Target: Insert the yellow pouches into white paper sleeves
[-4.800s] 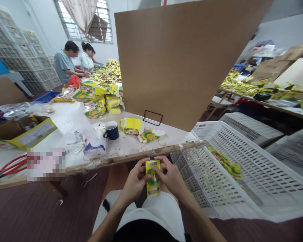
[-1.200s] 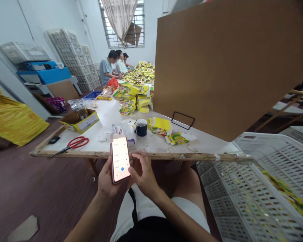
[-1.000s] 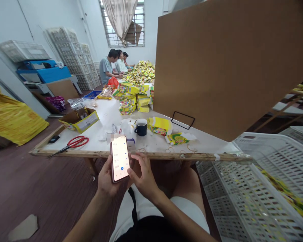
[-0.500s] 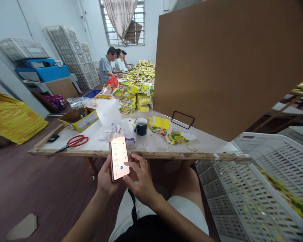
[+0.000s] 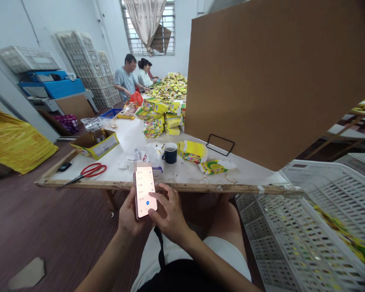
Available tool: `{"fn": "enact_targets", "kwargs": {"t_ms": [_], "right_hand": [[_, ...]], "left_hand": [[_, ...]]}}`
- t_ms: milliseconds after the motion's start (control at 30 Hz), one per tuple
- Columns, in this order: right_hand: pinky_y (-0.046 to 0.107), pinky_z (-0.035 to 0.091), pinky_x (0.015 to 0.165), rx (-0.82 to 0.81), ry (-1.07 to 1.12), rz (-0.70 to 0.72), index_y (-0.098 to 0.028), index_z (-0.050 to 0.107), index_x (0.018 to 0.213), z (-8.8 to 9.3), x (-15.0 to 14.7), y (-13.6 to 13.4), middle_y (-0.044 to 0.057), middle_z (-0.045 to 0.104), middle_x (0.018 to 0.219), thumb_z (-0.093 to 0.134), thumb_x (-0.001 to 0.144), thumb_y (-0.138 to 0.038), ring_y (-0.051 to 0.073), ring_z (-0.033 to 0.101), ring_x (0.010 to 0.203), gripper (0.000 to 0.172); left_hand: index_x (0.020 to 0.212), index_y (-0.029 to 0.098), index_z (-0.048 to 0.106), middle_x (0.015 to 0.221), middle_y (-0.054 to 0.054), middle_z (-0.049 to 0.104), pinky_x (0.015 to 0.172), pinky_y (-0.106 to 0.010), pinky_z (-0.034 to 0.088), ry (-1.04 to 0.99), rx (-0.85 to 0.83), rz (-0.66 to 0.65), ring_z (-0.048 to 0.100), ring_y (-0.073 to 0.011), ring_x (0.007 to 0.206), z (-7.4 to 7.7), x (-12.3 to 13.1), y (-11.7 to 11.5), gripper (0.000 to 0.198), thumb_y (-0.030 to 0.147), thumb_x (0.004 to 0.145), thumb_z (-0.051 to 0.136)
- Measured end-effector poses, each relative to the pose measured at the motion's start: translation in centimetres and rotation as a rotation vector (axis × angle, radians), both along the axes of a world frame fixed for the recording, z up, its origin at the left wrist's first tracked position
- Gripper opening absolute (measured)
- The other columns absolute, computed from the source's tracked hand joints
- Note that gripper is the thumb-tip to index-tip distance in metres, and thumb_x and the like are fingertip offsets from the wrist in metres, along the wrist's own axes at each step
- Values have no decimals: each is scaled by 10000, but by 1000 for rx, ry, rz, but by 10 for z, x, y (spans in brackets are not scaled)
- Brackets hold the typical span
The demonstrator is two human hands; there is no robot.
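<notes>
A lit phone is held upright in front of the table edge, its screen showing a list of times and a blue round button. My left hand is wrapped round its left side and lower back. At the phone's lower right, my right hand has its fingers apart, with thumb and index finger over the screen. Beyond the phone lie crumpled clear plastic and a dark mug. Red-handled scissors rest on the table to the left.
The white table has a wooden rim. It carries an open yellow box, stacked yellow packets and a large cardboard sheet. White crates stand at the right. Two or more people work at the far left side.
The phone has shifted slightly right, and my right hand has moved a little with it. One person at the far end has straightened up and moved left.
</notes>
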State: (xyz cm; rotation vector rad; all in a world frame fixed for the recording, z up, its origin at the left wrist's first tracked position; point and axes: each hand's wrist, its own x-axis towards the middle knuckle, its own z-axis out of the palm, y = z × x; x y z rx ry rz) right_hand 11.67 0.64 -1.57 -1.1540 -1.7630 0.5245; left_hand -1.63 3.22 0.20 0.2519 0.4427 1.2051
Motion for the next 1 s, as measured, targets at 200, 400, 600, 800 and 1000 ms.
{"fn": "enact_targets", "kwargs": {"t_ms": [200,400,600,800,1000], "right_hand": [[440,312,1032,-13,19,12,-269,601,1169,-2,2,-2,62,386,1340,703,758,-177,270,377,1209,433],[440,322,1031,-6,33,11,-263,601,1171,-4,2,-4,70,386,1338,691,761,-166,272,386,1204,430],[447,315,1039,-25,44,15,-250,602,1171,-6,1,-5,82,382,1338,690,765,-160,274,373,1219,425],[456,318,1031,-18,17,23,-268,601,1174,-7,0,-5,75,389,1335,701,763,-173,275,371,1213,434],[445,326,1036,-15,57,9,-271,598,1167,-8,2,-5,69,399,1323,677,775,-168,261,383,1215,413]], "left_hand": [[1001,74,728,954,-155,757,887,-356,530,-68,40,-33,724,-258,849,-2,0,-1,491,314,948,303],[1040,74,717,1009,-162,741,949,-391,491,-48,85,-54,701,-281,936,-3,-2,0,490,318,945,303],[1031,81,722,1011,-172,738,939,-416,498,-13,80,-25,707,-282,917,-4,-2,1,507,309,953,276],[1042,55,711,1020,-191,731,859,-401,548,30,61,-1,703,-294,924,-5,-2,1,522,313,955,266],[1019,72,721,997,-164,744,865,-357,543,-27,83,-56,711,-269,904,-5,-3,1,537,327,957,252]]}}
